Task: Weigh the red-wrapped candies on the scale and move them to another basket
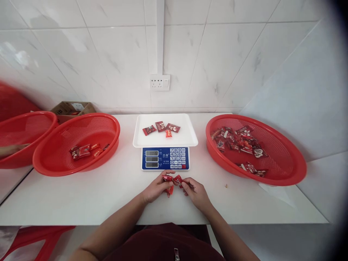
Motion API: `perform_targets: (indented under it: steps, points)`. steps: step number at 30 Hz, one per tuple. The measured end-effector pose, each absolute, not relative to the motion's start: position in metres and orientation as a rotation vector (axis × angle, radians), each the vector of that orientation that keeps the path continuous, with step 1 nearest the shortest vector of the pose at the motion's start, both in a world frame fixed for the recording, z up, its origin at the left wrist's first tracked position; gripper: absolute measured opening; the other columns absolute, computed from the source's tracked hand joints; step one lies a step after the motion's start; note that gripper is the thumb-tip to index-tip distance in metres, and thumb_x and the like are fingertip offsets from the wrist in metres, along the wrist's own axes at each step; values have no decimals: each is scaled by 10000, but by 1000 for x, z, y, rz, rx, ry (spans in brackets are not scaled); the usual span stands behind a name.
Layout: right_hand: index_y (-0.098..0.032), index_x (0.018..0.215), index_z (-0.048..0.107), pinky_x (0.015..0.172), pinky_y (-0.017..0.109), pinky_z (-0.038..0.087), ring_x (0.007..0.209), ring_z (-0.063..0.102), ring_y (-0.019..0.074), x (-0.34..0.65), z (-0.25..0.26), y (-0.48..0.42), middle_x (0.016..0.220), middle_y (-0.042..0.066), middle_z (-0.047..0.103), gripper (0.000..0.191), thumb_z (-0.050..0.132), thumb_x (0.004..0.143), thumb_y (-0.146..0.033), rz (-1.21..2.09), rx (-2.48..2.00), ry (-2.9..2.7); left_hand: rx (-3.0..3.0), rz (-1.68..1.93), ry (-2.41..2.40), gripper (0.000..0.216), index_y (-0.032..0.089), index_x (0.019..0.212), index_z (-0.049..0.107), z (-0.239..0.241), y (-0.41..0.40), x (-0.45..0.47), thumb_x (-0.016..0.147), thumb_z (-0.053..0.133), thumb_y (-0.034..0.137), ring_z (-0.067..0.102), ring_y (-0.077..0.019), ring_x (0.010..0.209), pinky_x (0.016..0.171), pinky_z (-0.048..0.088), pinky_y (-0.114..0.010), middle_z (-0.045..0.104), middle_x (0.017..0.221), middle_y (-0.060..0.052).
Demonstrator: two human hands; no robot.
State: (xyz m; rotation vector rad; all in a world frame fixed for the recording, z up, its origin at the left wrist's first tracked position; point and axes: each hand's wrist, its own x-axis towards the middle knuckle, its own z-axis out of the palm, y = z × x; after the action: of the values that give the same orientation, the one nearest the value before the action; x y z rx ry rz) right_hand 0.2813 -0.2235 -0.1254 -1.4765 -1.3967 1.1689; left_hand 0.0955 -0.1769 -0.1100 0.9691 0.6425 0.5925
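Observation:
My left hand point(156, 188) is closed around several small red candy packets point(170, 189) just in front of the scale. Pinched in my right hand point(196, 192) is another red candy packet point(178, 180), close against those in the left. The blue digital scale point(165, 167) bears a white tray point(140, 123). On that tray lie several wrapped candies point(173, 127), dark red ones and a smaller bright red one. Figures on the scale's display point(151, 153) are too faint to read surely.
A red basket point(296, 170) with many packets stands at the right. Left, another red basket point(43, 163) holds several packets. Beyond it are a further red basket point(40, 117) with someone's hand point(12, 150) inside, and a cardboard box point(61, 108). A tiny scrap point(226, 185) lies on the table point(114, 203).

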Motion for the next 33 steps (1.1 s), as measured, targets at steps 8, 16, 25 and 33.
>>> perform_targets:
  steps: [8, 16, 25, 33]
  points:
    - [-173, 712, 586, 551, 278, 476, 579, 559, 150, 278, -109, -215, 626, 12, 603, 380, 591, 720, -554, 1293, -1419, -1086, 818, 680, 685, 346, 192, 1020, 395, -114, -175, 97, 788, 563, 387, 524, -81, 502, 434, 406, -200, 633, 883, -52]
    - [-180, 664, 562, 498, 241, 416, 528, 503, 110, 276, -73, -203, 604, -7, 566, 315, 615, 742, -480, 1245, -1238, -952, 1041, 598, 664, 381, 165, 1063, 463, -113, -176, 95, 800, 577, 417, 525, -64, 515, 474, 436, -207, 628, 948, -75]
    - [-183, 667, 588, 496, 244, 421, 536, 503, 115, 277, -64, -202, 602, 2, 579, 310, 611, 751, -480, 1231, -1256, -1010, 1253, 775, 895, 302, 164, 901, 513, -69, -163, 81, 821, 517, 455, 439, -61, 443, 416, 362, -189, 574, 704, 9]
    - [-182, 659, 595, 487, 252, 418, 523, 495, 114, 277, -68, -206, 615, 8, 589, 336, 625, 725, -510, 1257, -1286, -998, 1923, 915, 1357, 428, 243, 1192, 524, -1, -89, 75, 789, 571, 380, 536, -151, 741, 679, 425, -268, 583, 870, -14]
